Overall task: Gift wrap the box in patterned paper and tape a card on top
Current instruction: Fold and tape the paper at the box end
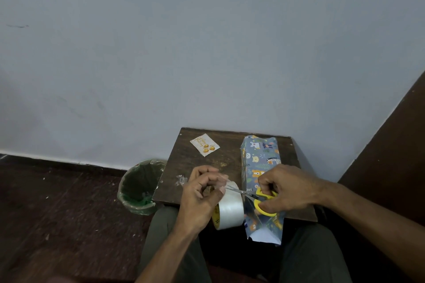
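Left hand (202,193) pinching tape (230,210), right hand (287,189) gripping yellow scissors (264,202) beside wrapped box (259,163)

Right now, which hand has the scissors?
The right hand: its fingers go through the yellow handles of the scissors. The left hand only pinches a strip pulled from the tape roll.

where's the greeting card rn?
In the head view, the small white greeting card with gold balloons lies flat at the far left corner of the dark wooden table, left of the blue animal-patterned wrapped box, untouched by either hand.
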